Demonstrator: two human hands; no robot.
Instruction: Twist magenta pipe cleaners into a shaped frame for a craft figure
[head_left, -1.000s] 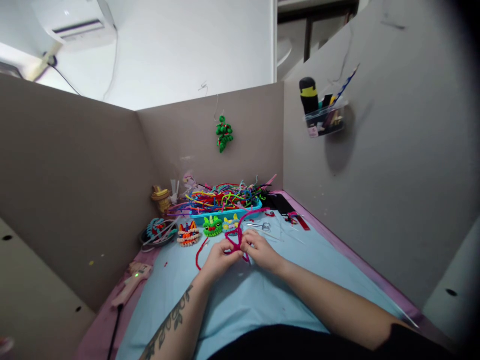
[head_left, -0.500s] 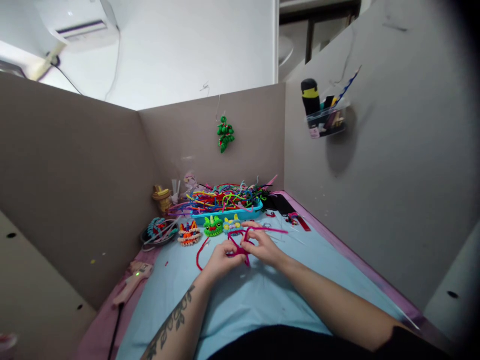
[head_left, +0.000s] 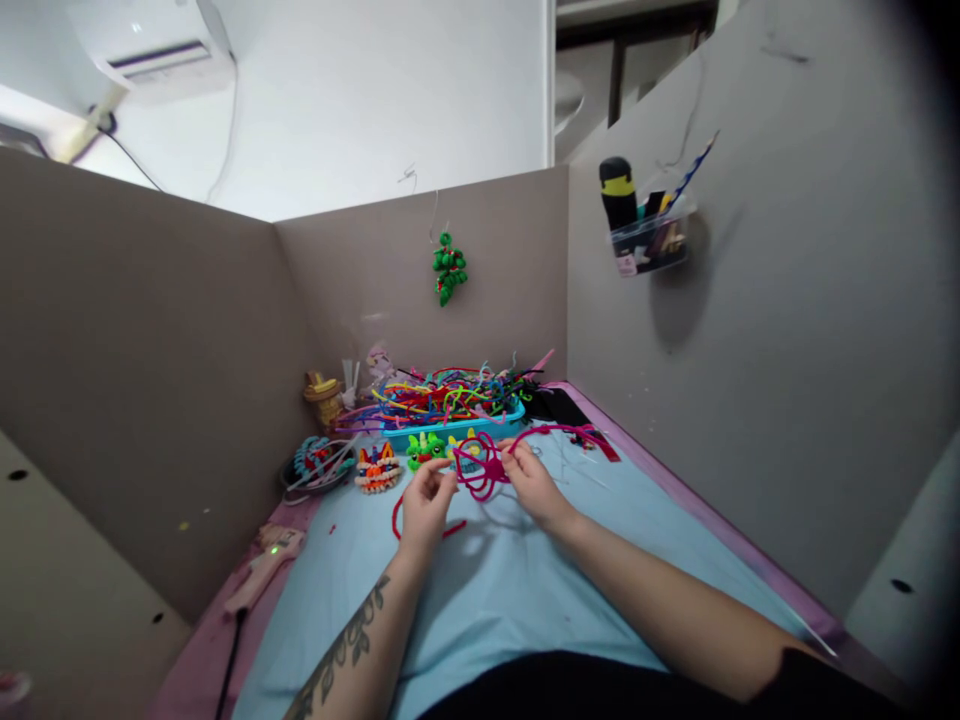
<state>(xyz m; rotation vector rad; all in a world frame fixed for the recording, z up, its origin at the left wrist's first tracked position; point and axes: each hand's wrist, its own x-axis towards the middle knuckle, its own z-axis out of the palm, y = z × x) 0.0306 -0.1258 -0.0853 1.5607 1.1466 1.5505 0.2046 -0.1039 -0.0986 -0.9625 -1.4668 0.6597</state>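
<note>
Magenta pipe cleaners bent into several loops around a dense middle [head_left: 493,470] hang above the blue cloth [head_left: 352,610]. My right hand [head_left: 536,490] pinches this looped piece at its right side, and a long loose end runs off to the right. Just left of the loops, my left hand [head_left: 426,505] has its thumb and forefinger apart, with the other fingers curled. A red pipe cleaner [head_left: 397,518] lies curved on the cloth, partly behind my left hand. Beyond are an orange-and-white figure [head_left: 378,468], a green one [head_left: 425,450] and a partly hidden yellow-and-blue one [head_left: 460,441].
A blue tray [head_left: 405,437] heaped with pipe cleaners stands at the back. On the left are a dark bowl [head_left: 319,480] and a pink glue gun [head_left: 259,575]. Grey panels enclose the table; a box of tools [head_left: 651,248] hangs on the right one.
The looped piece has been raised and turned, showing its loops spread out. My left hand has moved left off its middle; my right hand keeps its pinch. More of the red pipe cleaner shows.
</note>
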